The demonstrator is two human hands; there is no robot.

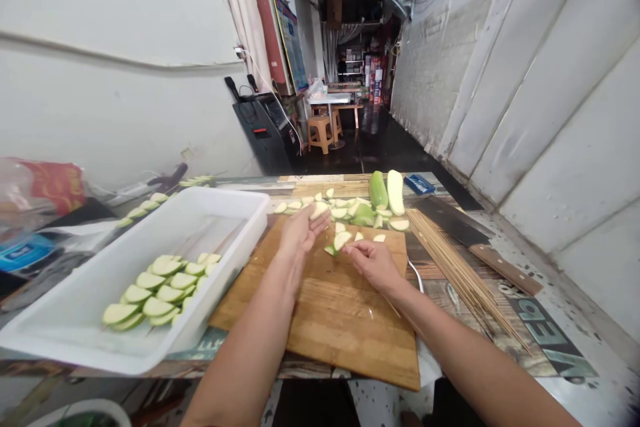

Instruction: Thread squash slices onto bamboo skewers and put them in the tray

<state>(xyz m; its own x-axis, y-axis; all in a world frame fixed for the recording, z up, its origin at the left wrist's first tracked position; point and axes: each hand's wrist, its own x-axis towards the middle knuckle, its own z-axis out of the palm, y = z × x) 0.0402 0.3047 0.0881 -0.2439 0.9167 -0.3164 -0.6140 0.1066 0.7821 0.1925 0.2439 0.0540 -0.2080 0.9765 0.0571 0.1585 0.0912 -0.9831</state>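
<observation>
Over the far part of a wooden cutting board (345, 313), my left hand (299, 230) holds a pale slice (319, 211) between thumb and outstretched fingers. My right hand (373, 263) is closed on a thin bamboo skewer (393, 307), which runs back below the wrist. At the skewer's front end is a green-edged half-round slice (343, 240), probably zucchini. More cut slices (345, 203) lie along the board's far edge, some touching it. Behind them are a whole green zucchini (379, 190) and a pale, cut-faced piece (395, 192).
At left, a white plastic tub (210, 203) contains skewered slices. A bundle of bamboo skewers (450, 267) lies right of the board, beside a wooden-handled cleaver (505, 269). A small blue tray (420, 184) sits at the table's far edge. Farther back stand plastic stools (320, 133).
</observation>
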